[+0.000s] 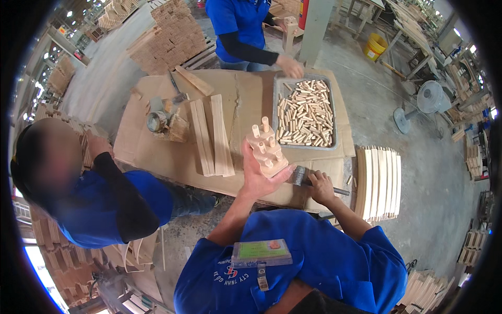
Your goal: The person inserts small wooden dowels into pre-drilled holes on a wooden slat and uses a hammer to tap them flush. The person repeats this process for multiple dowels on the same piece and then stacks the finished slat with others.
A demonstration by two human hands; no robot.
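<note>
My left hand (257, 175) holds up a pale wooden block (266, 153) with several dowel pegs standing out of its top face. My right hand (320, 186) grips the handle of a small hammer (300, 176) lying low on the cardboard-covered table (157, 152). Just beyond the block sits a grey metal tray (278, 86) filled with several loose wooden dowels (307, 112).
A person in a blue shirt across the table reaches a hand (291, 66) to the tray's far edge. Another person in blue (104, 204) bends at my left. Flat wooden slats (212, 135), a tape roll (156, 121), stacked curved boards (379, 180) at right, a yellow bucket (374, 47).
</note>
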